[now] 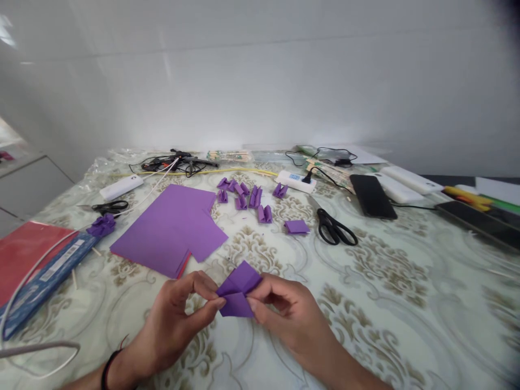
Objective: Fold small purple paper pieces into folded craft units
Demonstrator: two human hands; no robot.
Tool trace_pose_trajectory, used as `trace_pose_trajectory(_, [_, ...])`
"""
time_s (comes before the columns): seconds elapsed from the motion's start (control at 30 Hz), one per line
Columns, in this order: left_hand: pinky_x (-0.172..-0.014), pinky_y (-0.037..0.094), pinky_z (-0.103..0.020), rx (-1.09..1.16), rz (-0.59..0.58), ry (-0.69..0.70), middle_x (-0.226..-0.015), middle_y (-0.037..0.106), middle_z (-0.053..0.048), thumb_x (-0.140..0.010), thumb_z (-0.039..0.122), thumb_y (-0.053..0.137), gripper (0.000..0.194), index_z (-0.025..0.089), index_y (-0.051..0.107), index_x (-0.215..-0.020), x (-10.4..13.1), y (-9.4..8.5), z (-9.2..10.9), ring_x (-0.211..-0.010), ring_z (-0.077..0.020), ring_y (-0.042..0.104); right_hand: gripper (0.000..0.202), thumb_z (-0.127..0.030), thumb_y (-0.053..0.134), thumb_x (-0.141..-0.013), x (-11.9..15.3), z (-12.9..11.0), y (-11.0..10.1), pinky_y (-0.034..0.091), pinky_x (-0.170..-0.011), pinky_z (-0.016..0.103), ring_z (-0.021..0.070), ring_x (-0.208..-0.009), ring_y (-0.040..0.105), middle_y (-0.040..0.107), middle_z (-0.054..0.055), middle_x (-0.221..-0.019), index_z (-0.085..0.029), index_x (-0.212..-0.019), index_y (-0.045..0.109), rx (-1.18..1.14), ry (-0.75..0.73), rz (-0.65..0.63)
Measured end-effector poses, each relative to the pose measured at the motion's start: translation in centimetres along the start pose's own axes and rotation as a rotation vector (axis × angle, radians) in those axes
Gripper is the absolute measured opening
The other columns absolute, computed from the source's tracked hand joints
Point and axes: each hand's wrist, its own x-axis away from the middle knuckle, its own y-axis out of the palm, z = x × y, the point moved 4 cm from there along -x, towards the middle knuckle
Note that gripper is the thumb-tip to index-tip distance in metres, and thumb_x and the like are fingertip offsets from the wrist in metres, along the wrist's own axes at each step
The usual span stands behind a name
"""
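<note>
A small purple square of origami paper [239, 281], creased and with its lower corner folded inward, is held just above the table. My left hand [184, 314] pinches its left corner between thumb and forefinger. On the right side, my right hand [286, 309] grips the opposite corner the same way. Beyond my hands lie several folded purple paper pieces [255, 196] in a loose group. A flat folded purple piece [297, 227] rests apart from them, left of black-handled scissors [333, 227]. Large purple paper sheets [162, 233] spread out at the left, with a red edge showing underneath.
A red and blue paper pack [36, 260] and a crumpled purple paper shape [101, 225] lie far left, near smaller scissors [109, 207] and a white cable. At the back are black cables [179, 162] and a power strip [296, 181]. A phone [371, 196] lies right.
</note>
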Motion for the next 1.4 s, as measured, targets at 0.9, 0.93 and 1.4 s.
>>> trace_pose_trajectory(0.9, [-0.076, 0.066, -0.024, -0.095, 0.109, 0.036, -0.090, 0.080, -0.001, -0.092, 0.027, 0.082, 0.014, 0.024, 0.071, -0.099, 0.1, -0.3, 0.8, -0.081, -0.0184, 0.079, 0.020, -0.023, 0.071, -0.088, 0.2, -0.5, -0.3, 0.045, -0.065, 0.026, 0.0155, -0.067, 0.058, 0.065, -0.001, -0.072, -0.020, -0.070, 0.065, 0.120, -0.148, 0.076])
trace_pose_trajectory(0.93, [-0.076, 0.066, -0.023, -0.082, 0.115, 0.028, -0.089, 0.080, 0.000, -0.091, 0.026, 0.082, 0.014, 0.024, 0.071, -0.098, 0.1, -0.3, 1.0, -0.080, -0.0178, 0.080, 0.020, -0.022, 0.070, -0.088, 0.3, -0.5, -0.3, 0.045, -0.064, 0.026, 0.0153, -0.067, 0.058, 0.065, -0.001, -0.071, -0.020, -0.070, 0.064, 0.131, -0.167, 0.082])
trace_pose_trajectory(1.4, [-0.078, 0.059, -0.022, 0.090, -0.021, -0.189, -0.091, 0.083, 0.000, -0.089, 0.030, 0.084, 0.013, 0.023, 0.079, -0.100, -0.8, -0.2, 0.3, -0.084, -0.0168, 0.076, 0.021, -0.014, 0.068, -0.091, 0.9, -0.8, -0.4, 0.044, -0.065, 0.026, 0.0142, -0.067, 0.060, 0.067, -0.003, -0.076, -0.022, -0.074, 0.061, 0.274, -0.352, 0.106])
